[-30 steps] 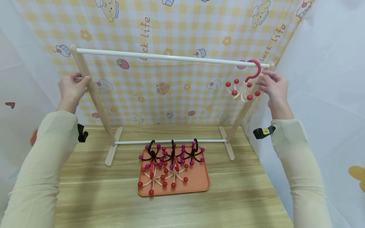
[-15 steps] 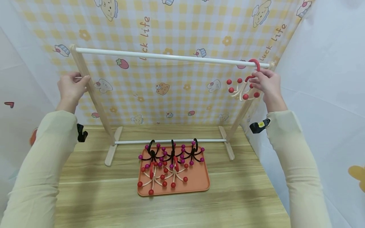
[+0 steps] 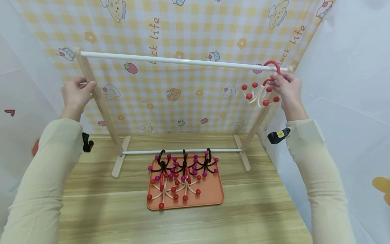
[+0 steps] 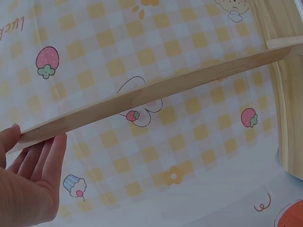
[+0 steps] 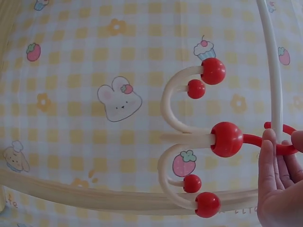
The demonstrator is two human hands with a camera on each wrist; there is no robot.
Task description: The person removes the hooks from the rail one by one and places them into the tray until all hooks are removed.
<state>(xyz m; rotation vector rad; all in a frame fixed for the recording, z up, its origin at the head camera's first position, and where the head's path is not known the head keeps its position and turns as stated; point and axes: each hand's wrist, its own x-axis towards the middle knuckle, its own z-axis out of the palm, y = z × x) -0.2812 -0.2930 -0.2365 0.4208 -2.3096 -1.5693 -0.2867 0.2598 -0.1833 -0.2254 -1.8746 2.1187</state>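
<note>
Red-hooked hanger (image 3: pixel 262 90), with cream arms tipped in red balls, hangs from the right end of the white rail (image 3: pixel 179 61) at about two o'clock in the head view, its hook looped over the rail just beside the right wooden post (image 3: pixel 259 117). Our right hand (image 3: pixel 287 90) pinches the red stem of that hanger just below the hook; in the right wrist view the fingers (image 5: pixel 272 175) lie curled along the red stem beside the big red ball, so that grip is clamped on the hanger. Our left hand (image 3: pixel 76 95) sits at about ten o'clock, with its grip wrapped round the left wooden post (image 3: pixel 97 98) a little below the rail; the left wrist view shows the fingers (image 4: pixel 45 170) lying against the underside of the wooden slat. The rack stands on the wooden worktop (image 3: pixel 91 206), its lower white bar (image 3: pixel 182 151) running between the two feet. Toward six o'clock from that bar lies an orange tray (image 3: pixel 213 196), holding three black hangers with purple balls (image 3: pixel 182 164) at its far edge and cream hangers with red balls (image 3: pixel 173 189) nearer to us, their arms tangled so that we cannot count them surely. Behind the rack hangs a yellow checked cloth (image 3: pixel 195 30) printed with animals and strawberries.
</note>
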